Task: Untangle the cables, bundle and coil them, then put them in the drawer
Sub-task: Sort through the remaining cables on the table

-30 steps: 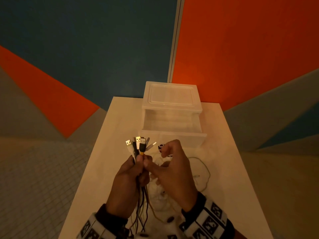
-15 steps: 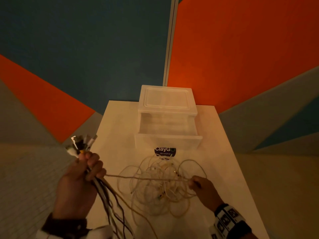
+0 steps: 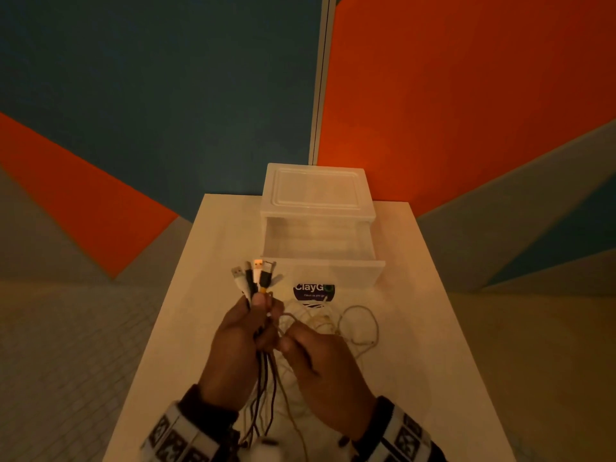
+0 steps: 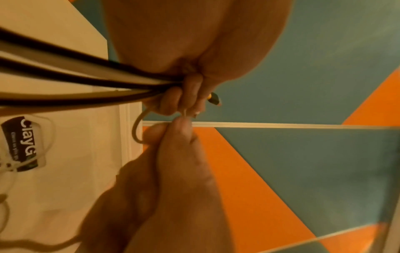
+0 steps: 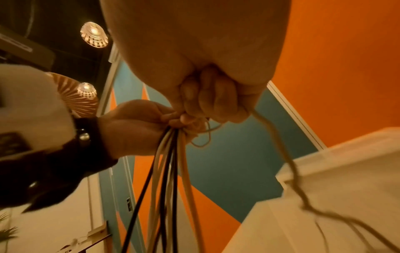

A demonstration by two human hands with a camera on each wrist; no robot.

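Half a second back the hands were wide apart, left out at 9 o'clock past the table edge, right at 3 o'clock drawing one strand taut across the pile. Now both meet at centre over the near half of the table [image 3: 186, 295].

Left hand [image 3: 238, 341]: fist clamped round the cables [image 3: 266, 388], dark and pale strands together, plugs [image 3: 255, 276] fanned upward at 12 o'clock above the thumb. Loose lengths hang toward 6 o'clock and run out of the bottom of the head view.

Right hand [image 3: 320, 365]: fingers curled, pinching a thin tan strand [image 3: 291, 320] just beside the left fist. Knuckles of the two hands touch or nearly touch; cannot tell which. In the right wrist view the strand trails away toward 5 o'clock, blurred.

Tangled pile [image 3: 346, 325]: pale loops lying on the table just beyond the right hand, partly hidden behind it. How many cables are in it is unclear in the dim orange light.

Sticker [image 3: 313, 290]: dark, on the table beyond the pile, lettering partly covered by loops.

Drawer [image 3: 346, 273]: translucent, pulled open toward the person, at 12 o'clock beyond the sticker. No cable inside it. Its case [image 3: 316, 191] sits at the far table edge against the blue and orange wall [image 3: 433, 95].
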